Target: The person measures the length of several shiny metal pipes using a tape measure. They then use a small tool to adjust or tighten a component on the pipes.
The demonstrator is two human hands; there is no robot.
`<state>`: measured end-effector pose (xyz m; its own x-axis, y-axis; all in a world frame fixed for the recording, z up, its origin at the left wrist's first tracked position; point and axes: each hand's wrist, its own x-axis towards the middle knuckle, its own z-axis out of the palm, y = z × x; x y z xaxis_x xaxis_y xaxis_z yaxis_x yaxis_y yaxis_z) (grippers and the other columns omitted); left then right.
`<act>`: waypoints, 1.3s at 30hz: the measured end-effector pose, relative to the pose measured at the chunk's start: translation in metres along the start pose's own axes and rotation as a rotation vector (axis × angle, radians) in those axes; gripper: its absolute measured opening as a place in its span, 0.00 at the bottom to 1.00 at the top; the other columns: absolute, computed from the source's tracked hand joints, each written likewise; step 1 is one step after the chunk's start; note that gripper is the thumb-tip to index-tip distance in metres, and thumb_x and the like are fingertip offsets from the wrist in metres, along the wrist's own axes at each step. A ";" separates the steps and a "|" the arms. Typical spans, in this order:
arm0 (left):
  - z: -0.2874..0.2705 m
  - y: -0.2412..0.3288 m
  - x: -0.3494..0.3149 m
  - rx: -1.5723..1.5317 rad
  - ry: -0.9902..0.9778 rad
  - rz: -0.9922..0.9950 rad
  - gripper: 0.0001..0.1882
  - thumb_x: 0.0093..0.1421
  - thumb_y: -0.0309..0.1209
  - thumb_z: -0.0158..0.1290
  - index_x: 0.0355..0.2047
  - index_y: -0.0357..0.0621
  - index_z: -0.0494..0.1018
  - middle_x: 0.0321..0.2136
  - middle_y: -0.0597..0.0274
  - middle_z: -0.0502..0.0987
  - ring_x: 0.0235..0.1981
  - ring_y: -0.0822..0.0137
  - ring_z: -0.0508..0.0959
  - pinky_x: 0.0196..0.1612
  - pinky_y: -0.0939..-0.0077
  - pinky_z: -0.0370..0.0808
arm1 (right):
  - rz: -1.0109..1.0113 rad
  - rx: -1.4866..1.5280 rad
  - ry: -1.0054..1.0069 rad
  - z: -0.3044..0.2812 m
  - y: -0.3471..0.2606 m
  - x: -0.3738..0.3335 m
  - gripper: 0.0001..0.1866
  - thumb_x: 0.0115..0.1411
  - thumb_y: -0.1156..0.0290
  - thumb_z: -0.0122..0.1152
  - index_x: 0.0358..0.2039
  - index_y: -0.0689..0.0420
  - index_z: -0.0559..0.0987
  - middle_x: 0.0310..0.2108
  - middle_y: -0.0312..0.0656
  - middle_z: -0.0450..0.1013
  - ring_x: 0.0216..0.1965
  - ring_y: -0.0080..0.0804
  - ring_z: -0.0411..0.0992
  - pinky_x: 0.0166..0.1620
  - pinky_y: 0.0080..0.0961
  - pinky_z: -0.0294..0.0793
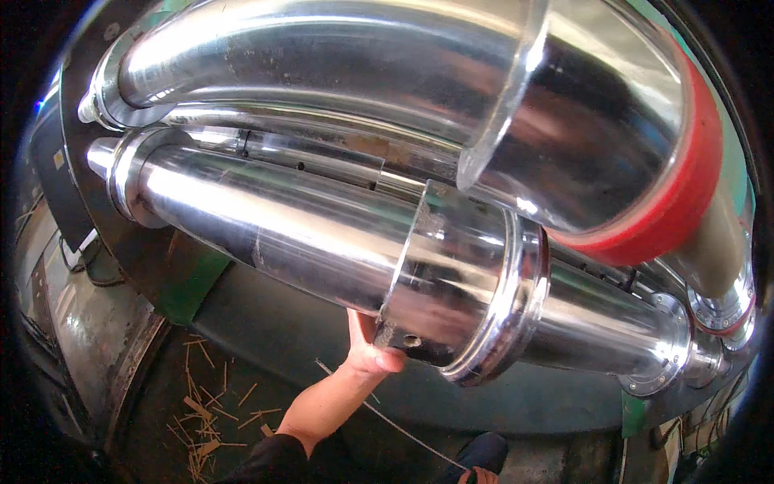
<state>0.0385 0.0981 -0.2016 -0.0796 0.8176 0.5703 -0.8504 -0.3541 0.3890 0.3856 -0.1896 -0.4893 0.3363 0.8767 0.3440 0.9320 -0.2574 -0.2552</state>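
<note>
My left hand (372, 352) reaches up from below to the lower edge of a shiny metal sleeve (451, 278). Its thumb presses near a small hole in the sleeve; the other fingers are partly hidden behind the metal. This sleeve sits around a long polished roller (282, 226), next to a raised ring. At the bottom edge only a small part of my right hand (481, 477) shows. One end of a thin pale cord or rod (415, 440) meets those fingers, and it slants up to the left past my left wrist.
Above lies a larger curved metal roller (322, 68) with a clear-looking shiny cover (592, 121) and a red band (689, 194). Round flanges (133, 177) hold the roller ends. Thin wooden strips (201, 427) lie scattered on the dark floor. A dark shoe (489, 450) stands below.
</note>
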 end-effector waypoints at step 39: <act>0.165 0.138 0.047 1.796 -0.382 0.943 0.04 0.57 0.31 0.64 0.33 0.48 0.84 0.30 0.67 0.79 0.34 0.63 0.75 0.42 0.67 0.66 | -0.526 0.316 0.559 -0.430 0.050 0.360 0.08 0.63 0.75 0.61 0.39 0.67 0.78 0.40 0.43 0.74 0.45 0.34 0.71 0.55 0.26 0.66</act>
<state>0.0037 0.0127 -0.0018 0.1981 0.1262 0.9720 0.7445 -0.6644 -0.0654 0.6113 -0.0612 0.0106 -0.0373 0.4981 0.8663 0.9326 0.3287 -0.1489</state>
